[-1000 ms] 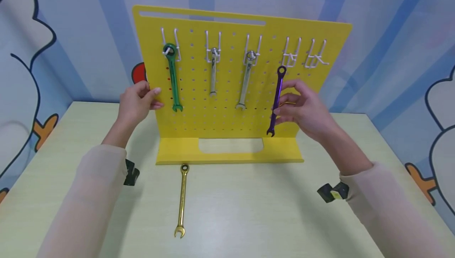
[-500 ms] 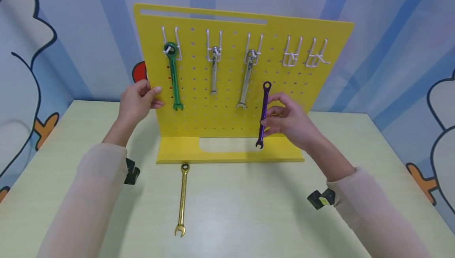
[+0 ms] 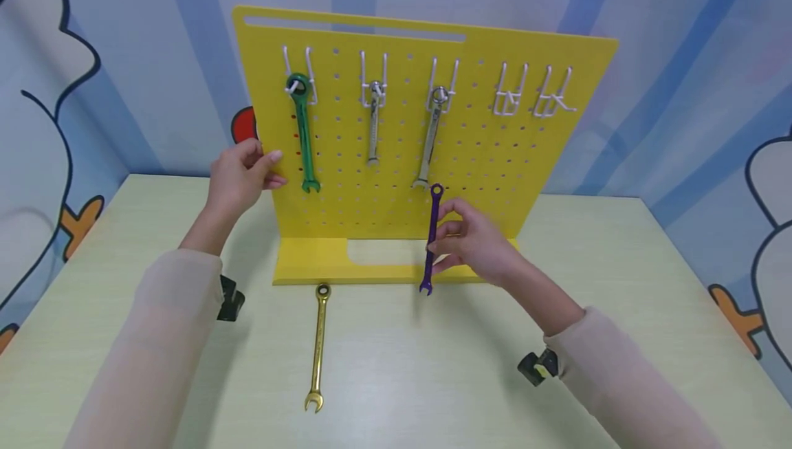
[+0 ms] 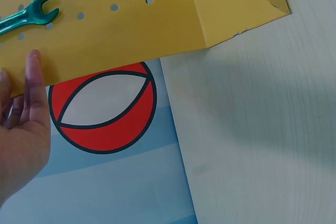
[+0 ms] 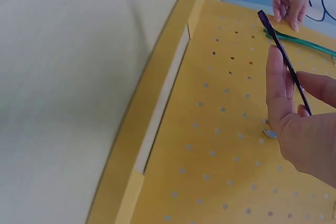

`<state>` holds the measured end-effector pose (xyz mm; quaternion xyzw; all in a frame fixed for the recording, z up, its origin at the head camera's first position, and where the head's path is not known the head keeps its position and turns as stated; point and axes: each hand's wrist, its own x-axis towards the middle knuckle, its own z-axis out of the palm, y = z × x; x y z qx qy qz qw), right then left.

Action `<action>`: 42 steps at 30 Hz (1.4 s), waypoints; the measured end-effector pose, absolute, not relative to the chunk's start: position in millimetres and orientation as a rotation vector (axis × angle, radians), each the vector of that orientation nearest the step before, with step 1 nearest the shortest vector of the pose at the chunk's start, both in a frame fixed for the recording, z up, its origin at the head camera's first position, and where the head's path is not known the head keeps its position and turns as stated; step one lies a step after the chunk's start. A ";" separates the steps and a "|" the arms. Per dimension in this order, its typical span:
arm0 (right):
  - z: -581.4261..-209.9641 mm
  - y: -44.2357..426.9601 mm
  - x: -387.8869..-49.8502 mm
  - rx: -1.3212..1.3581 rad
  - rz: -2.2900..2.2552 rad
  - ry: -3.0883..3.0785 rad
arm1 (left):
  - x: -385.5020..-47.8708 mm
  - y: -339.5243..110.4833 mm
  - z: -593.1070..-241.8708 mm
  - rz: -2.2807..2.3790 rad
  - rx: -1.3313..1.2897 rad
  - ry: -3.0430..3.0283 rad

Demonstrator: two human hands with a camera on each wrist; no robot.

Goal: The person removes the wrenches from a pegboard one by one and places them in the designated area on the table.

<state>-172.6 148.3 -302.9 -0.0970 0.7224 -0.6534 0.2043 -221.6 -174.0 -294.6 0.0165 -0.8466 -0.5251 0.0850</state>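
My right hand (image 3: 473, 239) pinches a purple combination wrench (image 3: 432, 239) between thumb and fingers, ring end up, in front of the lower part of a yellow pegboard (image 3: 359, 208). In the right wrist view that wrench (image 5: 284, 53) is seen nearly edge-on. At the board's left edge my left hand (image 3: 238, 174) grips the rim, thumb in front. The left wrist view shows the fingers at the edge, close to the open end of a green wrench (image 4: 34, 15). A gold wrench (image 3: 318, 349) lies on the table before the board's base.
The green wrench (image 3: 303, 133) and two silver wrenches, one shorter (image 3: 374, 126) and one longer (image 3: 430, 139), hang from white hooks. Two more hooks, one (image 3: 509, 102) beside the other (image 3: 553, 102), bear nothing at the right. A patterned backdrop (image 3: 680, 91) stands behind the table (image 3: 482, 394).
My right hand has carried the purple wrench down and to the left, from just below the right-hand hooks to near the board's base. The left hand stays at the board's edge.
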 end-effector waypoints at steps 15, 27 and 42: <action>-335.8 119.1 -158.4 -0.306 -1.771 1.832 | -221.6 -173.7 -294.3 -1.577 0.051 -2.527; -353.8 97.4 -145.0 -0.285 -1.656 1.771 | -222.0 -173.0 -294.6 -1.572 0.052 -2.527; -372.8 78.1 -133.8 -0.199 -1.530 1.797 | -222.1 -173.2 -295.2 -1.570 0.046 -2.523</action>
